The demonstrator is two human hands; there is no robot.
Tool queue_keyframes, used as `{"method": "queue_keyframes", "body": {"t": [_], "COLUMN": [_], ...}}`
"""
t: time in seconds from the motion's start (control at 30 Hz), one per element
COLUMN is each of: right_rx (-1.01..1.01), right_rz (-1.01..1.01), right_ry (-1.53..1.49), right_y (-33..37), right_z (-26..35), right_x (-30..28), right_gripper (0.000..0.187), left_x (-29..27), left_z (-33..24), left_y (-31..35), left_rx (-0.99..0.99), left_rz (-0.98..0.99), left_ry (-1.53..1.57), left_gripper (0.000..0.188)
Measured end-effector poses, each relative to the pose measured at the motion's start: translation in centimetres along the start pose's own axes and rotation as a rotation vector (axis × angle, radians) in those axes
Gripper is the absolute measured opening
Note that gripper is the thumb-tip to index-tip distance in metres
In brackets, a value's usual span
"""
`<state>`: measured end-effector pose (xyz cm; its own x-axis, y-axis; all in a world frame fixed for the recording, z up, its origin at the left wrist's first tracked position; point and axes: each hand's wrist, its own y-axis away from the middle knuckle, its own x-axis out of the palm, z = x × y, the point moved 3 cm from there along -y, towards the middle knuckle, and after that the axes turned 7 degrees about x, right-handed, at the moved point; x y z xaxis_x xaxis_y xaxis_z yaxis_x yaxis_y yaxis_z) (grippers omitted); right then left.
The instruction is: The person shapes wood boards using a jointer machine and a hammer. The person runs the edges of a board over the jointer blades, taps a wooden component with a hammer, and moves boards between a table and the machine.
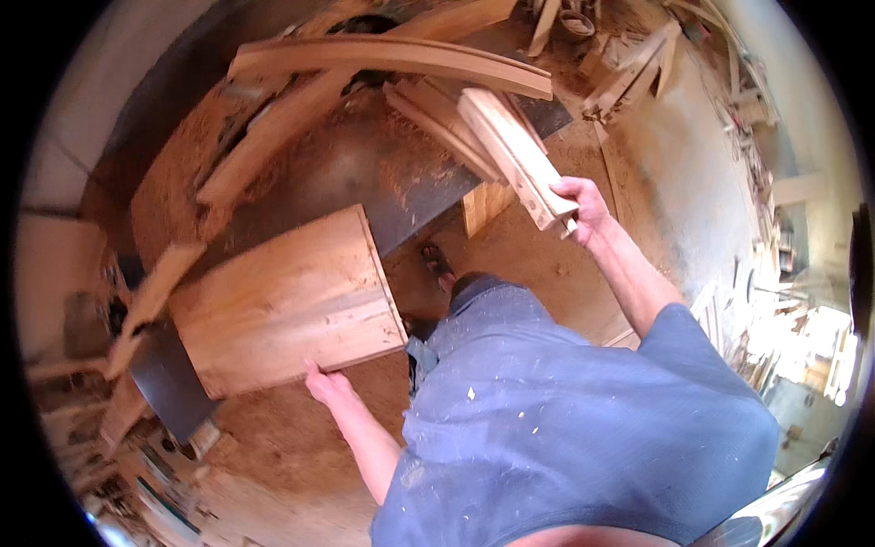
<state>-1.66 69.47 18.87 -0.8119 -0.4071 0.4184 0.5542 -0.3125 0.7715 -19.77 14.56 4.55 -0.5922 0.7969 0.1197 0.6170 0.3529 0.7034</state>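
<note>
My left hand [328,385] grips the near edge of a flat wooden panel [287,296], fingers curled under it and thumb on top. The panel rests on the dark worktop [365,169], its near corner jutting past the worktop's edge toward me. My right hand [583,205] is closed around the end of a bundle of short timber pieces [510,155], raised clear above the worktop's right corner. Beyond the panel, long curved wooden rails [392,59] lie across the far side of the worktop, with sawdust heaped around them.

I think the bundle is the main risk: I hold it by one end only, so the loose pieces could slide apart and drop onto the worktop or the sawdust-covered floor [538,264] near my shoe [437,264]. The panel overhangs and is held at one spot, so a careless pull could tip it off the edge. Sawdust on the worktop would let it skid easily.
</note>
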Motion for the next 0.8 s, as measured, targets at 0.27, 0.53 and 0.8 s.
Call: {"method": "queue_keyframes", "body": {"t": [0.27,0.53,0.8], "right_rx": [0.005,-0.156,-0.888], "right_rz": [0.164,0.353,1.0], "right_ry": [0.605,1.482,1.931], "right_y": [4.7,-1.0,-4.8], "right_z": [-9.6,-11.4,-17.1], "right_x": [4.3,17.3,28.5], "right_gripper": [0.063,0.062,0.058], "left_x": [-0.1,-0.9,-3.4], "left_z": [1.4,2.9,3.4], "left_y": [-0.5,-1.8,-0.5], "left_rx": [0.377,0.397,0.314], "left_rz": [-0.087,-0.151,-0.141], "left_ry": [0.124,0.182,0.49], "left_gripper": [0.055,0.068,0.069]}}
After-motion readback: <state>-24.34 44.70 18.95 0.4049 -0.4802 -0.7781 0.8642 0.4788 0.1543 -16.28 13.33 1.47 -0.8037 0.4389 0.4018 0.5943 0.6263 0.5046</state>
